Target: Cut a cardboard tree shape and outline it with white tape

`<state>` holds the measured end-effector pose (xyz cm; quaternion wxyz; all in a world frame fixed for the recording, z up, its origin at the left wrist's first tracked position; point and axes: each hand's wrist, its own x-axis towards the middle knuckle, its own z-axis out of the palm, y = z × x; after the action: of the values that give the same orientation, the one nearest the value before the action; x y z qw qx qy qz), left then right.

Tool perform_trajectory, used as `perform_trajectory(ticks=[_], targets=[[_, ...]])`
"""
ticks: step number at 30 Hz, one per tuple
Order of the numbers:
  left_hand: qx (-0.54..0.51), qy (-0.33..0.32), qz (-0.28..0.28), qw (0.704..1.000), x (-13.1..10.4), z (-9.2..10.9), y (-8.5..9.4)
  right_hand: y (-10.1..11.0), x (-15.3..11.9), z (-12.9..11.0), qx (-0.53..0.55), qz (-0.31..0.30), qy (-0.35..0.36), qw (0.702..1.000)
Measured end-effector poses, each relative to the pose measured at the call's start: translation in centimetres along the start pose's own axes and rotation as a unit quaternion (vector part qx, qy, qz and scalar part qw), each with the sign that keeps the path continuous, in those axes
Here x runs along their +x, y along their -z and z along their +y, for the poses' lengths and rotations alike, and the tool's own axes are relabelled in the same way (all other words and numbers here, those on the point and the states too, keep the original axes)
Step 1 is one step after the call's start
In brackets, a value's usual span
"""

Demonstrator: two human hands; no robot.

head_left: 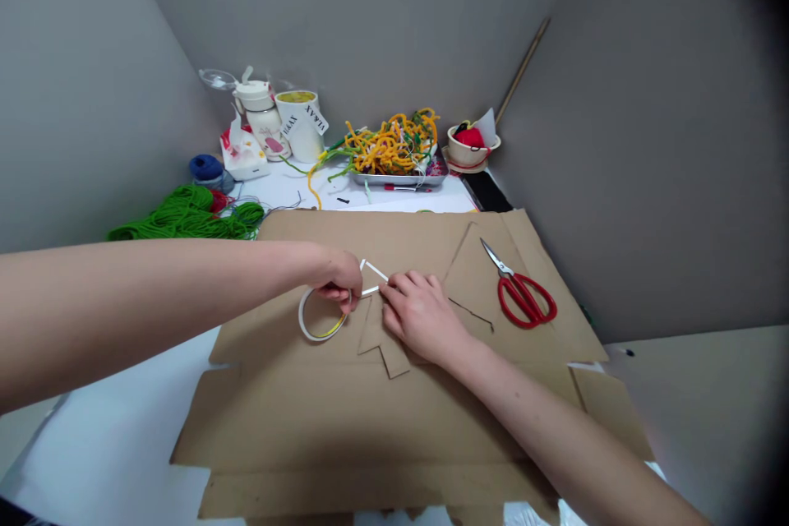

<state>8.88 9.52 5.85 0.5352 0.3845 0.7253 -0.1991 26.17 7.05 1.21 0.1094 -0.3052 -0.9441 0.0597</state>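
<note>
A large flat cardboard sheet (296, 419) lies across the table. On it sits a smaller cut cardboard piece (383, 341) with a notched lower end and white tape strips (376, 270) forming a triangle at its top. My left hand (342, 279) has its fingers curled round the edge of a roll of white tape (303, 316), beside the strips. My right hand (419, 312) lies palm down on the cut piece, its fingers spread a little, fingertips at the right end of the strips. Pencil lines mark the sheet to the right of this hand.
Red-handled scissors (523, 296) lie on the sheet at the right. Behind it stand a tray of orange yarn (398, 149), a bowl (472, 152), a white bottle (265, 119) and a white canister (302, 131). Green yarn (185, 214) lies at the back left, a black phone (486, 191) at the back right.
</note>
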Motion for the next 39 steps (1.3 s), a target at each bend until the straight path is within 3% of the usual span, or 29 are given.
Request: perform_trajectory(ticks=[5,15,21,31,39], targets=[[-0.011,-0.006,-0.005,1.000,-0.3,0.0,0.0,-0.3,0.3,-0.9,0.039,0.004,0.004,0.999],[-0.048,-0.017,-0.038,0.998,0.0,-0.6,0.3,-0.5,-0.2,-3.2,-0.003,-0.008,-0.020,1.000],[-0.068,-0.007,-0.059,0.996,-0.6,-0.8,0.5,-0.3,-0.3,-3.3,-0.002,-0.006,-0.028,1.000],[-0.037,-0.009,-0.047,0.998,-1.8,-1.9,1.2,-0.2,-0.3,-3.2,-0.002,-0.010,-0.027,1.000],[-0.007,0.013,-0.026,1.000,-1.7,-1.3,0.7,-0.1,-0.2,-3.2,-0.016,-0.020,-0.018,1.000]])
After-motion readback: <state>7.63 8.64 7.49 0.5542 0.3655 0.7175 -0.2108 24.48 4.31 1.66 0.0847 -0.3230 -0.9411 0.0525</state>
